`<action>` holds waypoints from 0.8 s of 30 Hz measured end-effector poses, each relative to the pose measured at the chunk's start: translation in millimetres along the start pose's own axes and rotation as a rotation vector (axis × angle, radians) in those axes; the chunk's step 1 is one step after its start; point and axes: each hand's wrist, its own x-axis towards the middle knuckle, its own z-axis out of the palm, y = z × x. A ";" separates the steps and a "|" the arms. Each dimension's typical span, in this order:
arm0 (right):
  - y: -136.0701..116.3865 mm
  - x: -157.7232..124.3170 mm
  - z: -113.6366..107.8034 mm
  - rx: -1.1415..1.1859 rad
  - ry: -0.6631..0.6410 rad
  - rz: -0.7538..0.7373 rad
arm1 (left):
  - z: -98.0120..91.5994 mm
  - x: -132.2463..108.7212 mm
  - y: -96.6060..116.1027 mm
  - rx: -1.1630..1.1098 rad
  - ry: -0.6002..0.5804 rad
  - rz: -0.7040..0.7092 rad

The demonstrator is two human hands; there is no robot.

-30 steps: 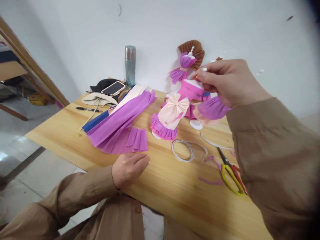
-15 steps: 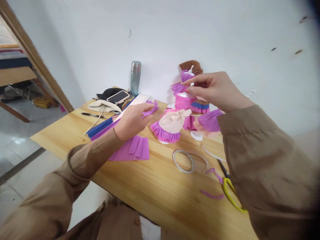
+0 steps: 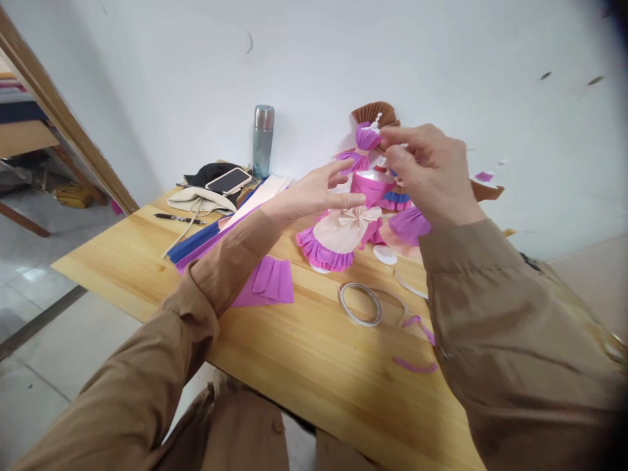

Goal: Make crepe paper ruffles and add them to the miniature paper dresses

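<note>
My left hand (image 3: pixel 318 190) reaches in with thumb and fingers apart, beside the pink bodice (image 3: pixel 370 186) of a doll figure in a crepe-paper dress. The cream apron (image 3: pixel 338 233) with its pleated bow (image 3: pixel 362 216) and purple ruffle (image 3: pixel 326 254) lies below that hand. My right hand (image 3: pixel 432 173) is closed in a pinch above the bodice; whatever lies between its fingertips is hidden. Just behind those fingertips stands another figure in a purple dress (image 3: pixel 367 139), with a brown pleated fan (image 3: pixel 375 112) at its back.
A tape roll (image 3: pixel 360 304), a white disc (image 3: pixel 385 254) and purple scraps (image 3: pixel 415 365) lie on the wooden table (image 3: pixel 314 366). Purple crepe paper (image 3: pixel 272 281), a pen (image 3: pixel 179 218), a phone (image 3: pixel 232 180) and long paper strips (image 3: pixel 196 242) are at left. A flask (image 3: pixel 263 140) stands by the wall.
My left hand has moved right and up to the bodice; the purple piece near its fingers no longer shows. My right hand has shifted slightly right and up. The yellow-handled scissors are now hidden.
</note>
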 end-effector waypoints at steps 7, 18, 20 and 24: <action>15.8 -65.9 -17.6 0.281 0.522 0.139 | -5.5 -22.9 9.7 -0.098 0.460 -0.195; 14.2 -174.4 37.4 0.185 -0.443 0.362 | 58.2 -104.3 -5.8 -0.646 0.175 -1.096; 5.4 -177.5 31.5 0.155 -0.602 0.306 | 61.8 -108.5 -4.0 -0.669 0.159 -1.071; -14.9 -186.1 5.8 0.177 -0.939 0.175 | 65.3 -117.1 -0.5 -0.670 0.140 -1.010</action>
